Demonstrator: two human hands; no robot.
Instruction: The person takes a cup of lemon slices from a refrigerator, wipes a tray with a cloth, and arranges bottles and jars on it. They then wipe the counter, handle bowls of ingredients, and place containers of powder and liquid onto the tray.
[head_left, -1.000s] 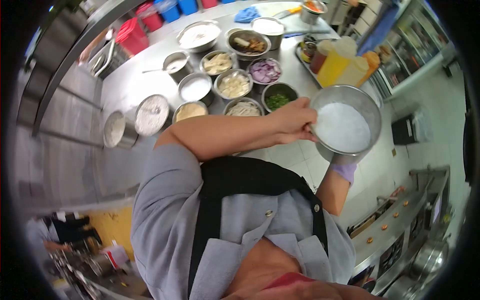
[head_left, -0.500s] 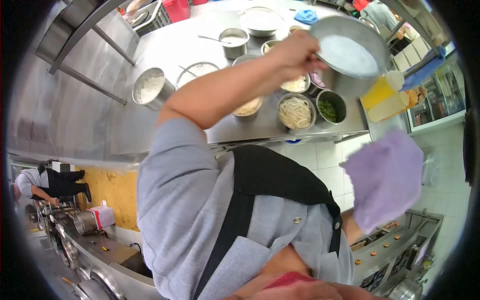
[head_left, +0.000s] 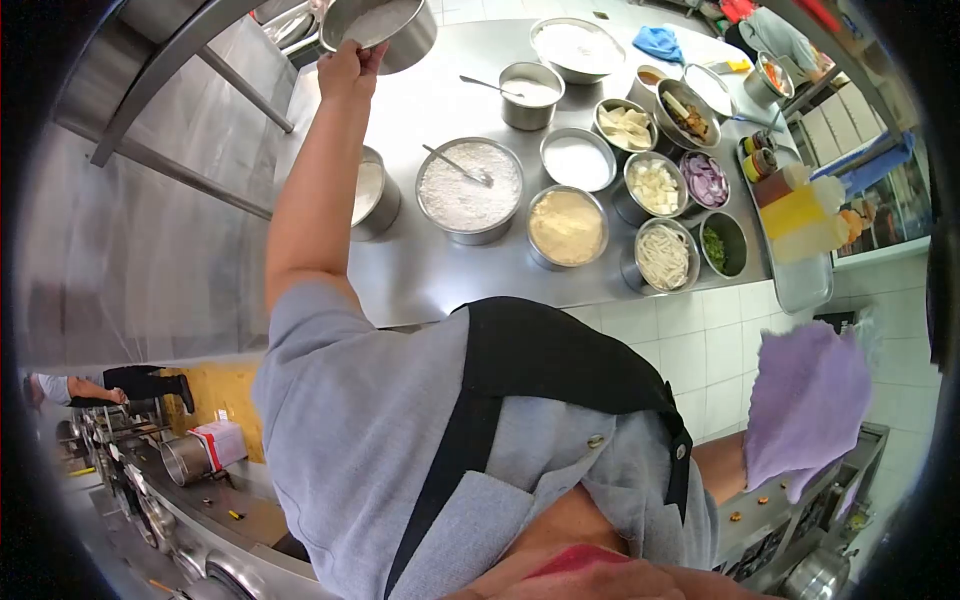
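Note:
At the upper left, my left hand [head_left: 350, 68] is closed on the rim of a metal pot [head_left: 412, 45] with white contents, tilted and held above the table's far left end. A purple cloth [head_left: 810, 400] hangs at the right from my right arm [head_left: 722, 468]; it covers my right hand, whose fingers are hidden. Below my left arm stands a pot of white powder [head_left: 370, 195], partly hidden. Beside it is a wide bowl of white flour [head_left: 470, 190] with a spoon in it. A pot of yellowish crumbs [head_left: 567, 228] stands nearer the table's front edge.
The steel table [head_left: 430, 285] also bears pots of white strips [head_left: 662, 257], chopped greens [head_left: 714, 248], sliced red onion [head_left: 704, 180] and pale cubes [head_left: 655, 187]. Bottles [head_left: 800, 205] stand on a tray at the right. A metal rack [head_left: 190, 75] rises at the left. Another person [head_left: 150, 385] is far left.
My left hand has carried the pot from the right side of the table across to the upper left. The purple cloth has shifted slightly right and down. More table containers now show.

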